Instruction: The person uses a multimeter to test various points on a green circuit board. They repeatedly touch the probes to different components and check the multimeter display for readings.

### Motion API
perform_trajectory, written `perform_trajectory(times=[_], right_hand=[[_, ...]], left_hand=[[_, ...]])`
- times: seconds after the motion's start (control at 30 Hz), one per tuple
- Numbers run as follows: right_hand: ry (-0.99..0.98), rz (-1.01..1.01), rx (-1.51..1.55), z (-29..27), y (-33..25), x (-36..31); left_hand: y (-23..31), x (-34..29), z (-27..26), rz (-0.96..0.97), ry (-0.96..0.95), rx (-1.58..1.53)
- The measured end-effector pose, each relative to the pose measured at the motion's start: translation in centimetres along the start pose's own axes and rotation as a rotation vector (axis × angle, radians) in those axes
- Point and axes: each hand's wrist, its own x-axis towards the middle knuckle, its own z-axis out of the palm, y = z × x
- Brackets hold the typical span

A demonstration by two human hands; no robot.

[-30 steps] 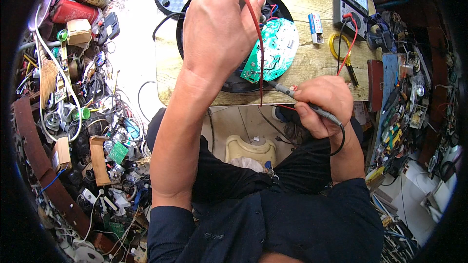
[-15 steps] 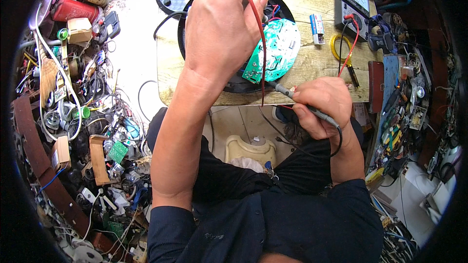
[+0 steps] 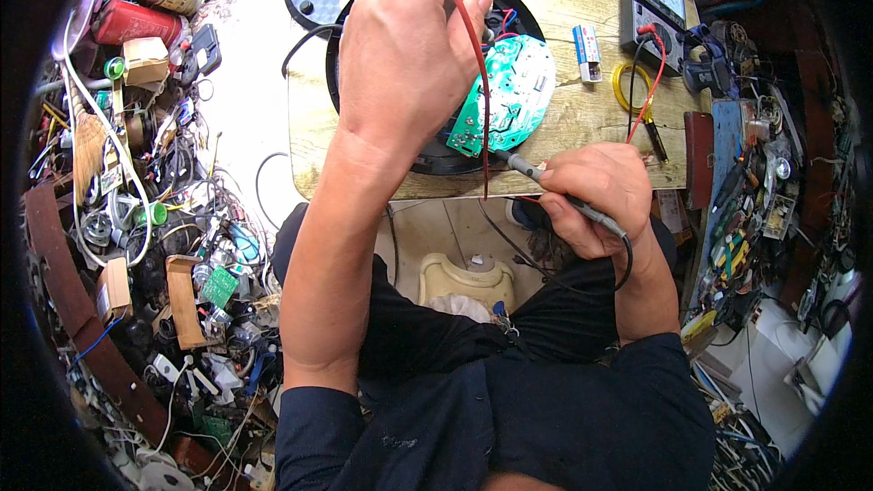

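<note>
We note little change: left grip (image 3: 400,50) holds red lead (image 3: 485,95) left of circuit board (image 3: 514,91), right grip (image 3: 602,189) clasps grey probe (image 3: 526,166) near-right of it; probing apparently continues

The left hand (image 3: 400,50) reaches out farther from the body than the right hand (image 3: 600,195), its back facing up, fingers curled under with their tips hidden, and the thumb drawn in on the side toward the right hand. Behind it the left forearm (image 3: 327,264) runs long and nearly straight. The right hand pinches between thumb and forefinger, other fingers curled, with the right forearm (image 3: 647,291) close behind it.
</note>
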Motion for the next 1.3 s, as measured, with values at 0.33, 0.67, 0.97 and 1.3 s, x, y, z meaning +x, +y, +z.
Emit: perform_trajectory(times=[0.33,0.67,0.97,1.3], right_hand=[[-0.007,0.003,0.008,0.0,-0.1,0.1],[-0.016,0.03,0.042,-0.1,0.0,-0.2],[0.004,0.044,0.046,-0.6,-0.3,0.0],[-0.009,0.031,0.01,-0.4,-0.3,-0.1]], left_hand=[[0.0,0.0,-0.1,-0.012,-0.012,0.009],[0.4,0.2,0.0,-0.036,0.003,-0.05],[1.0,0.3,-0.2,-0.099,-0.029,-0.128],[0.5,0.1,-0.1,-0.028,-0.021,-0.042]])
